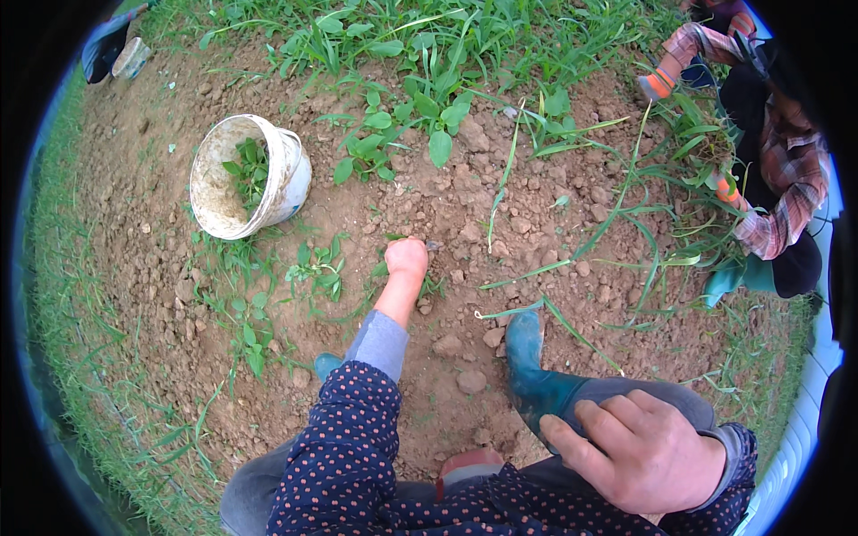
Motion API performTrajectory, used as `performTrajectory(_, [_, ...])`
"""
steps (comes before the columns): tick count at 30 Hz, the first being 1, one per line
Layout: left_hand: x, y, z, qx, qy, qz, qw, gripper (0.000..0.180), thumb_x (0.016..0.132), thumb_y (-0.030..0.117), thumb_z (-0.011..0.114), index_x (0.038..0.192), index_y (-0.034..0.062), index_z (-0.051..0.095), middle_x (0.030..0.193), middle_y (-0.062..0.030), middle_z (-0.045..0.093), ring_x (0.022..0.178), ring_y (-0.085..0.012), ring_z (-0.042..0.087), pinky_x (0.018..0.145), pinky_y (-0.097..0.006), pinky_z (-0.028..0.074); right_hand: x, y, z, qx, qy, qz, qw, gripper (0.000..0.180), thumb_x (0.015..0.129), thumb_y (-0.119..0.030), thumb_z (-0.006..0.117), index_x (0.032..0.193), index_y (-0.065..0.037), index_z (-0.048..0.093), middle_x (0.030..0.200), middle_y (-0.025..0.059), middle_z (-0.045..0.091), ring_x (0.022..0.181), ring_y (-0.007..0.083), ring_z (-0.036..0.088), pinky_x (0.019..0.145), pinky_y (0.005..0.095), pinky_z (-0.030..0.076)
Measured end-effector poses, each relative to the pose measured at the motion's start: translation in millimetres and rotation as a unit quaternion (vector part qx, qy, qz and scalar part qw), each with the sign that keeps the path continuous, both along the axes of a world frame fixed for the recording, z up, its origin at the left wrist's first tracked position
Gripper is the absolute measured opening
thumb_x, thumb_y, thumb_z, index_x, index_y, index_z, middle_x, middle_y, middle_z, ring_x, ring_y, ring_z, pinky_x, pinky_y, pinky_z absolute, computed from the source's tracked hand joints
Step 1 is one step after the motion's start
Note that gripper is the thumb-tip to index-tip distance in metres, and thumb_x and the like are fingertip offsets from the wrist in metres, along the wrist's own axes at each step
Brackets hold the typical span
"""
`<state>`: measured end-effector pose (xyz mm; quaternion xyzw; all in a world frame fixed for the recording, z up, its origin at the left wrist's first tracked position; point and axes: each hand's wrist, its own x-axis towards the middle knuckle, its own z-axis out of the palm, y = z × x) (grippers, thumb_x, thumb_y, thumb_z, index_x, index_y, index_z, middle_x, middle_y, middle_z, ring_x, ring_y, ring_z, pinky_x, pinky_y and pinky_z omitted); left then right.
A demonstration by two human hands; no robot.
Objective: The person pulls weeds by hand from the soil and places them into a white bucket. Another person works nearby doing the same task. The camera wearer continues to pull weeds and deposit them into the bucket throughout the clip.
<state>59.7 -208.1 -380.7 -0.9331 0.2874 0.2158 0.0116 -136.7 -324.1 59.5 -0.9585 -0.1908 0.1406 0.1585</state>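
My left hand [407,257] is closed in a fist low over the brown soil. A small grey tip [433,245] shows beside its knuckles, and a bit of green leaf [394,237] shows by its fingers. What the fist grips is hidden. Small leafy plants [317,268] grow just left of it. My right hand [639,447] rests over my right knee with its fingers loosely bent and apart, holding nothing. Up and left of my left hand, a mud-stained white bucket [295,183] lies tilted with its mouth toward the left. Picked green leaves [250,170] are inside it.
Dense green plants [429,107] grow at the far side. Long uprooted stalks [617,210] lie across the soil at right. A co-worker in a plaid shirt [800,179] and orange gloves [657,86] crouches there. My green boot [525,357] stands among clods.
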Motion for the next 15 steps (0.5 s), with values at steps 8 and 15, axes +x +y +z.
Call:
performTrajectory(8, [-4.2, 19.2, -17.0, -0.057, 0.017, 0.014, 0.998, 0.033, 0.093, 0.018, 0.036, 0.085, 0.0045, 0.066, 0.083, -0.0170, 0.069, 0.077, -0.0341, 0.068, 0.068, -0.045, 0.054, -1.4, -0.5, -0.8, -0.004, -0.005, -0.002, 1.000, 0.046, 0.066, -0.015, 0.059, 0.109, 0.002, 0.059, 0.087, 0.0119, 0.058, 0.067, 0.0175, 0.057, 0.055, 0.0280, 0.046])
performTrajectory(15, [-46.0, 53.7, 1.7, -0.133, 0.044, -0.001, 0.990, 0.009, 0.081, 0.013, 0.052, 0.082, 0.0059, 0.058, 0.080, -0.0177, 0.067, 0.077, -0.0348, 0.067, 0.066, -0.047, 0.052, -3.4, -5.1, -1.6, 0.003, -0.007, -0.008, 1.000, 0.047, 0.066, -0.016, 0.058, 0.109, 0.002, 0.060, 0.087, 0.0126, 0.059, 0.066, 0.0181, 0.057, 0.056, 0.0280, 0.046])
